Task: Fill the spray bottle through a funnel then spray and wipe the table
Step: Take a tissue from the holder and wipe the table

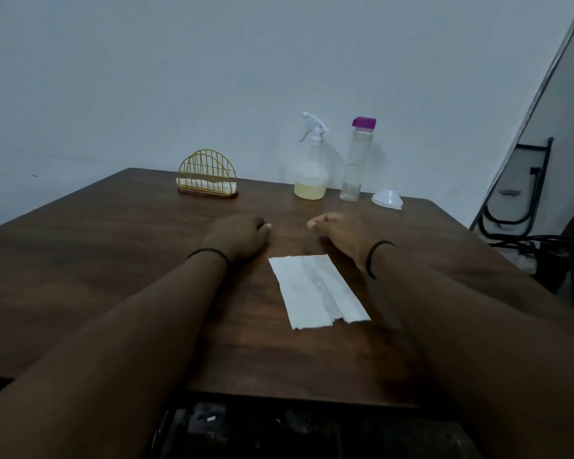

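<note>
A clear spray bottle with a white trigger head stands at the back of the brown table, a little yellowish liquid in its base. Right of it stands a tall clear bottle with a purple cap, nearly empty. A white funnel lies mouth down further right. A flat white paper napkin lies in the middle of the table. My left hand rests on the table left of the napkin's far edge, fingers curled, holding nothing. My right hand rests just right of it, fingers loosely curled, empty.
A gold wire napkin holder with white napkins stands at the back left. A pale wall runs behind the table. Black metal frames and cables sit off the table's right edge.
</note>
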